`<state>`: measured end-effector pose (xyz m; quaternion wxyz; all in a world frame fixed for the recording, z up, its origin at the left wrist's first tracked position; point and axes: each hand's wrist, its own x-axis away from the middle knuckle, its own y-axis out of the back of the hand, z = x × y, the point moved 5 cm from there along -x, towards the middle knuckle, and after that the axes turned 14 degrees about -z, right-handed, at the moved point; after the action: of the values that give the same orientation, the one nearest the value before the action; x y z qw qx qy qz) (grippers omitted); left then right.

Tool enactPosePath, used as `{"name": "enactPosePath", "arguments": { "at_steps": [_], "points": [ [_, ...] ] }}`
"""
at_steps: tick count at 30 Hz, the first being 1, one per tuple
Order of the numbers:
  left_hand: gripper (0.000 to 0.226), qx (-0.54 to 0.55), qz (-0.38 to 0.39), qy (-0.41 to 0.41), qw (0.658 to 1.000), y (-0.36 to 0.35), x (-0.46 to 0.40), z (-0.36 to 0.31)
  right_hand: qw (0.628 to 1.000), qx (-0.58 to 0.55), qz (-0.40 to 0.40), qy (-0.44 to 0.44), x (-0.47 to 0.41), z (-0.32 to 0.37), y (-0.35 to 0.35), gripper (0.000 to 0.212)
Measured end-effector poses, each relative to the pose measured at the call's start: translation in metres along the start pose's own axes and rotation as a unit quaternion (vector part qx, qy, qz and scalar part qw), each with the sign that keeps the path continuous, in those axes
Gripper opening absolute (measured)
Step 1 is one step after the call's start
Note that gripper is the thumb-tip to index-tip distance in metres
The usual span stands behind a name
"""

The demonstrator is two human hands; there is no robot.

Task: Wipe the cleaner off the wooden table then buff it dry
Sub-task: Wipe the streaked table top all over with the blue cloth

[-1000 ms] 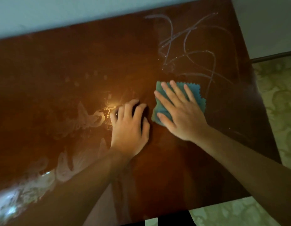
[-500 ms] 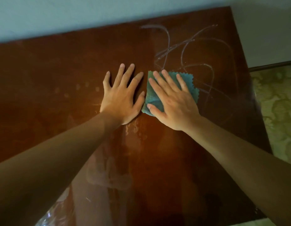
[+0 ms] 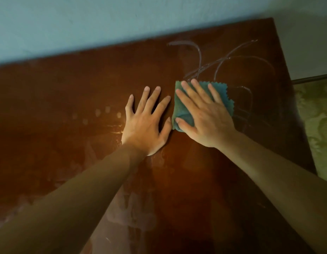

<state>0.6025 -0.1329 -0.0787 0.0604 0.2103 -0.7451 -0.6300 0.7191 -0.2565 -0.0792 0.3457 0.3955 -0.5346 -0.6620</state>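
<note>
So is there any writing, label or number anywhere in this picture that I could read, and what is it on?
None: no words, labels, brands or numbers show anywhere.
The pale looping lines on the wooden table are cleaner squiggles, not letters.
The teal cloth under the right hand bears no tag or print.
The left hand lies flat on bare wood.

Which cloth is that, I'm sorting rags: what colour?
Teal, with a zigzag-cut edge; the cloth shows in the head view.
</note>
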Motion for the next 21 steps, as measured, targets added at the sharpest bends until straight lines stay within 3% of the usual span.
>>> {"name": "enactPosePath", "arguments": {
  "at_steps": [9,17,21],
  "points": [
    [0.060,0.008,-0.002,0.004,1.000,0.000,0.000,0.000,0.999,-0.021,-0.029,0.018,0.038,0.017,0.002,0.072],
    [0.059,0.010,-0.004,0.010,1.000,0.001,-0.001,-0.001,1.000,-0.007,0.004,-0.002,-0.046,-0.019,-0.002,0.076],
    [0.060,0.011,-0.002,0.006,1.000,0.000,-0.001,-0.001,1.000,-0.008,-0.002,0.018,-0.019,-0.009,0.000,0.074]
  ]
}}
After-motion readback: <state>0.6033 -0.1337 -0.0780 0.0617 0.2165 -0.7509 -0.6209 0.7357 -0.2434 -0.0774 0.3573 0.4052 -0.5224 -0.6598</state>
